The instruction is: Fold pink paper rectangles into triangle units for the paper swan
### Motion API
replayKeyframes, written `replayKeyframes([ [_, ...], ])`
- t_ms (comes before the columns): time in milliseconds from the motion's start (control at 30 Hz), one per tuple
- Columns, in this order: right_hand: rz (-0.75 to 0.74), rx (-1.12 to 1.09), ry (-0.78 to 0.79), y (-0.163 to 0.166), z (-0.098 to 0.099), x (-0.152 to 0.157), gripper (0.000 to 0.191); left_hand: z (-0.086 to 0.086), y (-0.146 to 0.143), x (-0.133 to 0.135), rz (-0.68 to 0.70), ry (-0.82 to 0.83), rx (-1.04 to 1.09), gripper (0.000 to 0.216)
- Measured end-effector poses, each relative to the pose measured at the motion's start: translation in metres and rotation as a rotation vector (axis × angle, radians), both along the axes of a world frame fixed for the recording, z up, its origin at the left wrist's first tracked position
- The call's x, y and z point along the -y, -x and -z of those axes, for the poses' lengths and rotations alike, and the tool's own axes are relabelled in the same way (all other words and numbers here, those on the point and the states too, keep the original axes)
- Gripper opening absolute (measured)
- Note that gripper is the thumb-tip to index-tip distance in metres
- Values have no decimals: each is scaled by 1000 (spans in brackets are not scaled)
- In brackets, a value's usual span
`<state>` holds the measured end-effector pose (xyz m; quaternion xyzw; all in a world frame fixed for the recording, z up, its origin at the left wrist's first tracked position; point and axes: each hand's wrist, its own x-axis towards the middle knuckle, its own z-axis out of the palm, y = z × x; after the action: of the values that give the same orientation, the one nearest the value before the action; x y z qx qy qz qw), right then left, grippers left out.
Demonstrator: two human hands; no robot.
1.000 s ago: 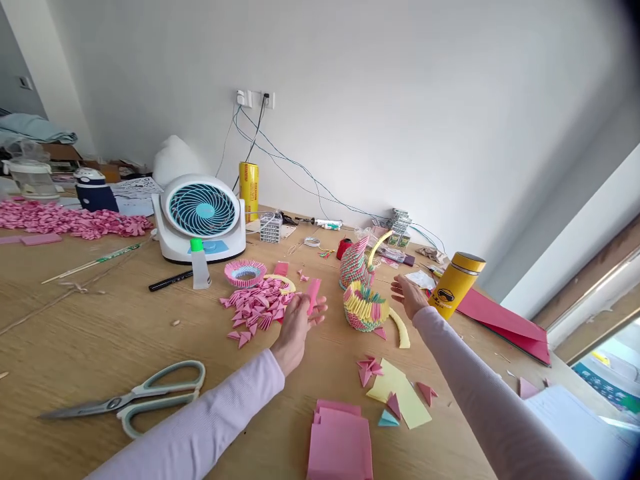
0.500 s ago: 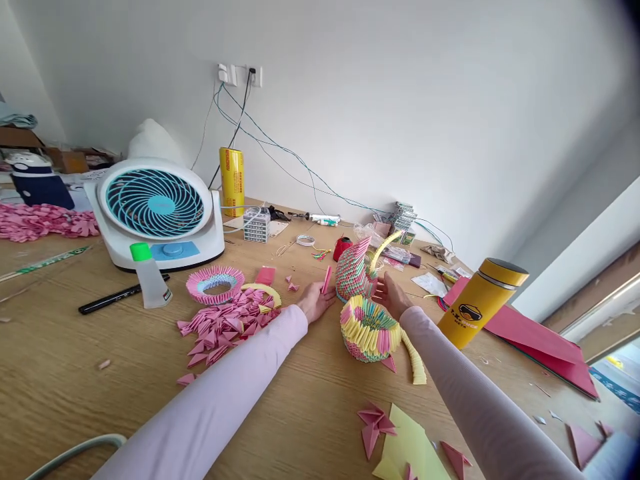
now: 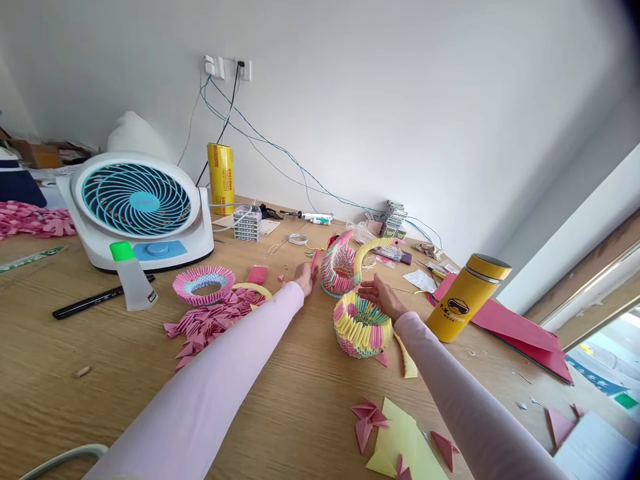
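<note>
The right hand hides part of the near paper basket at its rim, and the left sleeve covers some pink folded pieces. The bottom edge cuts off the yellow sheet and a pale loop at near left.

The left hand is gripping a pink paper slip to the left of a pink-and-green folded-paper model. The right hand is extending, outspread, by the far rim of a yellow-rimmed paper bowl; contact is remaining unclear. Pink folded pieces are lying left on the worktop; a yellow flask is standing right.
</note>
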<state>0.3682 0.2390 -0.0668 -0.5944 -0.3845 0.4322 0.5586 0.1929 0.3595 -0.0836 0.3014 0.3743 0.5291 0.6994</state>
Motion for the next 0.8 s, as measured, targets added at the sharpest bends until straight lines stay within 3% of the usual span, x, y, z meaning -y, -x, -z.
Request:
replayKeyframes([
  [133,63,41,-84,-2,-11,28,42,-14,14,21,-173,-176,-98,32],
  [200,105,63,-150,2,-20,47,41,-26,21,42,-212,-293,-132,19],
  [300,155,71,-269,21,-39,82,44,-46,28,87,-150,-482,-157,16],
  [400,53,23,-317,54,-59,121,41,-60,33,142,-20,-634,-166,16],
  [500,-31,94,-357,89,-69,154,38,-63,41,195,94,-720,-181,20],
  [600,-48,147,-394,113,-63,178,30,-58,57,241,203,-804,-281,24],
  [667,-47,159,-388,121,-54,191,28,-53,72,266,198,-779,-315,26],
  [800,-122,156,-310,134,-36,215,32,-45,103,299,331,-710,-430,25],
])
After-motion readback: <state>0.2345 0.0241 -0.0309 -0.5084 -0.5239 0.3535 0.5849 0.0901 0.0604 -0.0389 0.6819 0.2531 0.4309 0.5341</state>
